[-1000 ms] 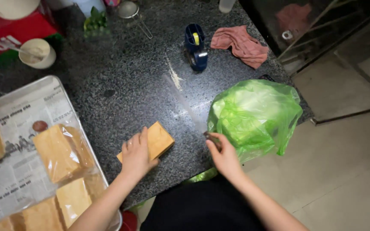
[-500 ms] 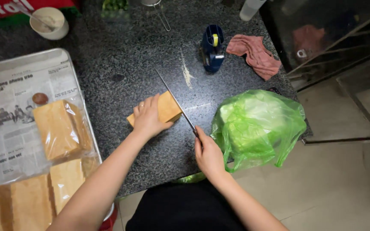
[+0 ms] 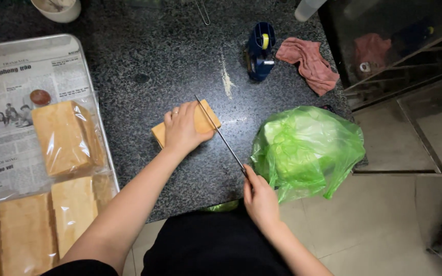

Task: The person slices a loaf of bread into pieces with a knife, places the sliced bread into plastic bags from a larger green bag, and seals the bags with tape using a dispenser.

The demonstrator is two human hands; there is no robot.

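Pressing down flat with spread fingers of the left hand, covering most of the tan bread block lying on the dark speckled counter. Closing the right hand round the handle of a long thin knife, fingers wrapped tight, handle itself hidden in the grip. Running the blade up and away to the left from that fist, tip ending at the block's far right corner, edge lying right beside the left fingertips. Setting the block's long axis slantwise, lower left to upper right, so crossing the blade at an angle. Sitting directly under the left hand, well ahead of the right, reached only by the steel. Lying just right of the knife hand, a crumpled green plastic bag. Resting farther back, a blue tape dispenser and a pink cloth. Filling the left side, a metal tray lined with newspaper, bearing wrapped loaves.
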